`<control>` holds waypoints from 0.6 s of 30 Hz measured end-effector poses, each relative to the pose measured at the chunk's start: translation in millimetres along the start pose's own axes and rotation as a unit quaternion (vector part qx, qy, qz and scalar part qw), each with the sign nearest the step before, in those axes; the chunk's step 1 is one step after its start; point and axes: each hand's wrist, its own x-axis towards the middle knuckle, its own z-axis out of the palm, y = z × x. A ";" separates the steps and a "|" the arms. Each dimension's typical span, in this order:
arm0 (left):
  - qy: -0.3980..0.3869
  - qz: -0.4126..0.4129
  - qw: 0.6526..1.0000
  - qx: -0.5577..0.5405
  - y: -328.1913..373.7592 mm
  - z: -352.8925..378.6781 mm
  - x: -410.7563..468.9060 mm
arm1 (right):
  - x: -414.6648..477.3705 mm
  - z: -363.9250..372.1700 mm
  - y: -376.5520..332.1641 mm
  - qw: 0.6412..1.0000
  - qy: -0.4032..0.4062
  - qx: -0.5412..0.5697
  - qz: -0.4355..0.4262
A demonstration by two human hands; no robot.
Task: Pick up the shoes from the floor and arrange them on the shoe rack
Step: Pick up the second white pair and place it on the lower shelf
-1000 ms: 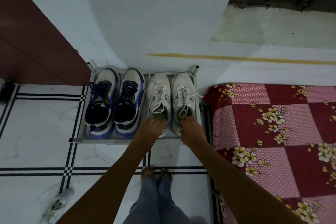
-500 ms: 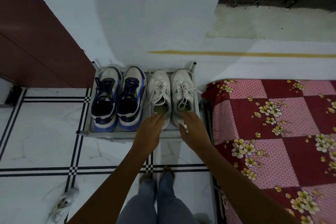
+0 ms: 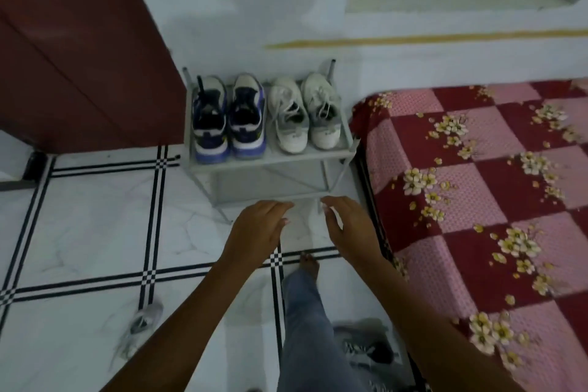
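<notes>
A grey metal shoe rack (image 3: 347, 137) stands against the white wall. Its top shelf holds a blue-and-white pair of sneakers (image 3: 227, 119) on the left and a white pair (image 3: 305, 114) on the right, heels toward me. My left hand (image 3: 257, 227) and my right hand (image 3: 348, 223) hover empty in front of the rack's lower shelf, fingers loosely apart, clear of the shoes. A grey-white sneaker (image 3: 140, 328) lies on the floor at lower left. A dark grey sneaker (image 3: 366, 347) lies by my leg at lower right, partly hidden.
A bed with a red-and-pink floral checked cover (image 3: 477, 200) stands right beside the rack. A dark red door (image 3: 73, 48) is left of the rack. The floor is white marble tile with black lines (image 3: 152, 216). My jeans leg and bare foot (image 3: 308, 264) are below my hands.
Both hands let go of the white pair on the top shelf and drew back toward me and down. My view pulled back, showing the rack's lower shelf and a dark sneaker by my leg.
</notes>
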 end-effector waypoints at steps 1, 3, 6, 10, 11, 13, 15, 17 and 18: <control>0.000 0.007 1.000 0.001 0.3 -1.4 -23.1 | -23.8 4.3 -10.5 1.000 0.003 -0.001 0.001; 0.005 0.009 1.000 0.005 2.0 -4.9 -81.3 | -77.8 16.6 -36.6 1.000 -0.005 -0.007 0.000; 0.020 -0.032 0.999 -0.010 8.5 -17.4 -182.3 | -155.8 31.2 -81.7 0.999 -0.047 -0.002 0.000; 0.039 -0.109 0.993 -0.020 17.4 -41.6 -306.1 | -230.6 41.1 -148.1 0.994 -0.104 0.010 -0.026; 0.043 -0.121 0.992 -0.017 18.9 -41.0 -325.4 | -242.1 42.3 -157.7 0.993 -0.113 0.016 -0.026; 0.043 -0.162 0.986 -0.010 24.7 -45.6 -380.9 | -272.3 49.9 -188.6 0.987 -0.148 0.029 -0.055; 0.042 -0.200 0.979 -0.013 29.1 -44.4 -421.3 | -293.2 57.7 -205.6 0.979 -0.181 0.044 -0.078; 0.066 -0.251 0.966 -0.008 35.3 -42.3 -471.6 | -316.1 70.7 -224.9 0.964 -0.227 0.057 -0.123; 0.082 -0.273 0.958 -0.003 40.1 -41.7 -492.1 | -325.4 75.3 -230.8 0.957 -0.242 0.062 -0.146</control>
